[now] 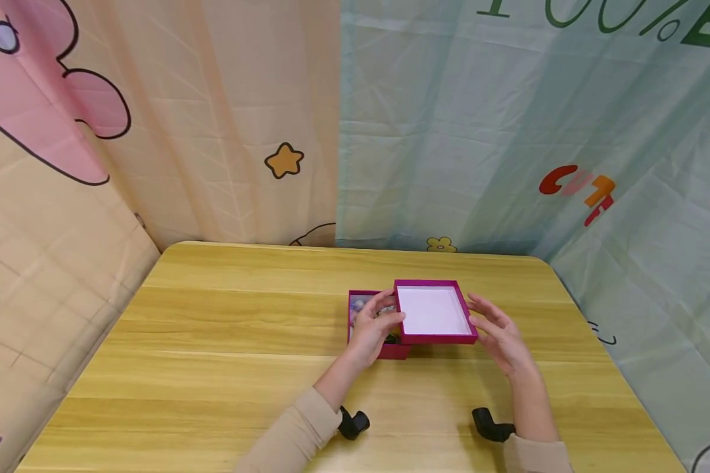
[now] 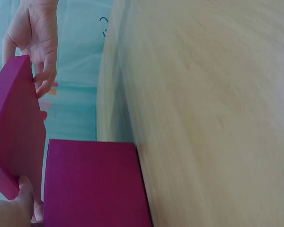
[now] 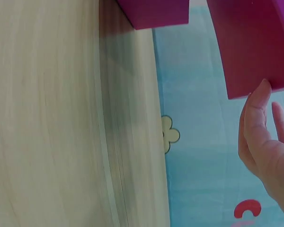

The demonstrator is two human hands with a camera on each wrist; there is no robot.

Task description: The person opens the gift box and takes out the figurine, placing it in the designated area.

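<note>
A magenta square box lid (image 1: pixel 434 312), its white inside facing up, is held raised over the right part of a matching magenta box (image 1: pixel 394 352). My left hand (image 1: pixel 371 328) pinches the lid's left side between thumb and fingers; the left wrist view shows the lid (image 2: pixel 23 127) tilted beside the box (image 2: pixel 94 182). At the lid's right side is my right hand (image 1: pixel 505 338), fingers loosely spread, with fingertips (image 3: pixel 264 87) right at its edge. Small round pale items (image 1: pixel 357 305) show in the box's left part; lid and left hand hide most of the contents.
The box stands on a wood-grain table (image 1: pixel 242 315), toward its back edge. Printed curtains (image 1: pixel 449 131) hang behind and at both sides. Black wrist mounts (image 1: pixel 355 425) sit on both forearms, just past the sleeves.
</note>
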